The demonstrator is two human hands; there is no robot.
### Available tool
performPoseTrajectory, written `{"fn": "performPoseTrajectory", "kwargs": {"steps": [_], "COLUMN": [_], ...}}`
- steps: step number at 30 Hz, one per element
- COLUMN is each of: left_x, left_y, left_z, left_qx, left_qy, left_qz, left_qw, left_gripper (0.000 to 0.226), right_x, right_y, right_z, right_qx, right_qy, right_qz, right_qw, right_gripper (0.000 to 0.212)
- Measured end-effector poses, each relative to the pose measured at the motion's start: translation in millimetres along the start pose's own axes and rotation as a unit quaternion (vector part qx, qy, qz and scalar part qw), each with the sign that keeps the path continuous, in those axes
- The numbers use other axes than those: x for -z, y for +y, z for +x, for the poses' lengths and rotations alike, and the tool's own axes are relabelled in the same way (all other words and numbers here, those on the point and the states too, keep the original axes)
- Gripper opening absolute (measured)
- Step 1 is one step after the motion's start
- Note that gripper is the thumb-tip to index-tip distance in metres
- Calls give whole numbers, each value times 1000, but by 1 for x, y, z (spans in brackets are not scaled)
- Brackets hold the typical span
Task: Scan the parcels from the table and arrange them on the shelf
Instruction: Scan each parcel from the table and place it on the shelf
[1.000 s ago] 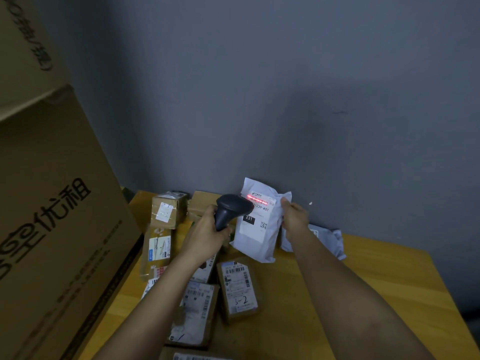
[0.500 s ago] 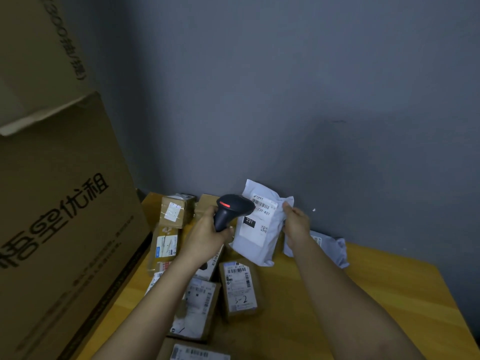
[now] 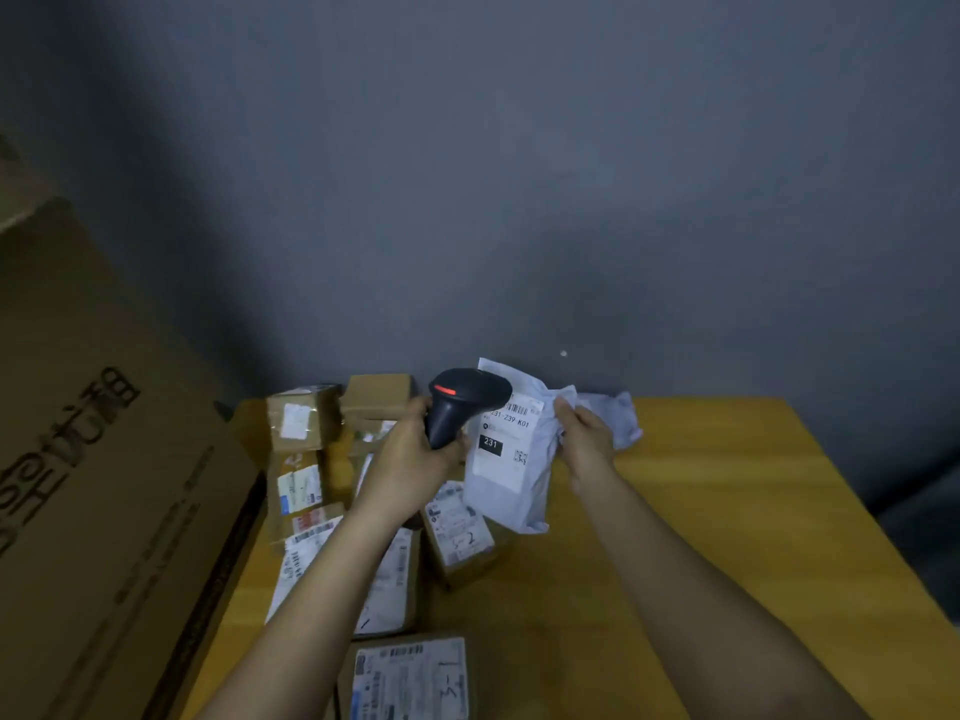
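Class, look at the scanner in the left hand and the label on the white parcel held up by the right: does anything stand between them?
Nothing visible does. The scanner in the left hand sits close against the white parcel pinched by the right hand.

Two bare forearms, no sleeves in view

The left hand and right hand wear no gloves; no rings, watch or bands show on fingers or wrists.

The scanner covers the top left corner of the bag's label. Under the left forearm, several parcel labels are partly hidden. Nearest the body, one box is cut off by the bottom edge. Small label print is unreadable.
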State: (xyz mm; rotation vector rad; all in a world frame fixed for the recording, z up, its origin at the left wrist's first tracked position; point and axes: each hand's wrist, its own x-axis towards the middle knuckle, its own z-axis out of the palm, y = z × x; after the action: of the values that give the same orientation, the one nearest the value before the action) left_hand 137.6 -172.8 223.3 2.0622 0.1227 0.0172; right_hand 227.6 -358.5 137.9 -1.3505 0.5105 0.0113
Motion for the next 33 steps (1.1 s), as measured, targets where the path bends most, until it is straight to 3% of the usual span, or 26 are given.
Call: {"fn": "performPoseTrajectory", "kwargs": {"steps": [9,15,23,33], "left_x": [-134,-238,-369,-535], "left_y": [45,94,179,299], "left_z": [-40,-99,-186,-294], "left_qx": [-48,-121,-270,-359], "left_qy": [-232,-359,-366,-389], "left_qz": [-57,-48,-19,-48], "left_qw": [970,924,890,847], "left_gripper": [22,20,27,30], "right_x": [189,338,515,725], "right_y": [19,2,-17,-53], "right_z": [-65,-148,-239,-344], "right_qx": [17,79,154,200], "right_qy": [193,371,510,587], "right_qz": [65,128,183,171], "right_qw": [979,916,826,766], "right_gripper": [18,18,25,23]}}
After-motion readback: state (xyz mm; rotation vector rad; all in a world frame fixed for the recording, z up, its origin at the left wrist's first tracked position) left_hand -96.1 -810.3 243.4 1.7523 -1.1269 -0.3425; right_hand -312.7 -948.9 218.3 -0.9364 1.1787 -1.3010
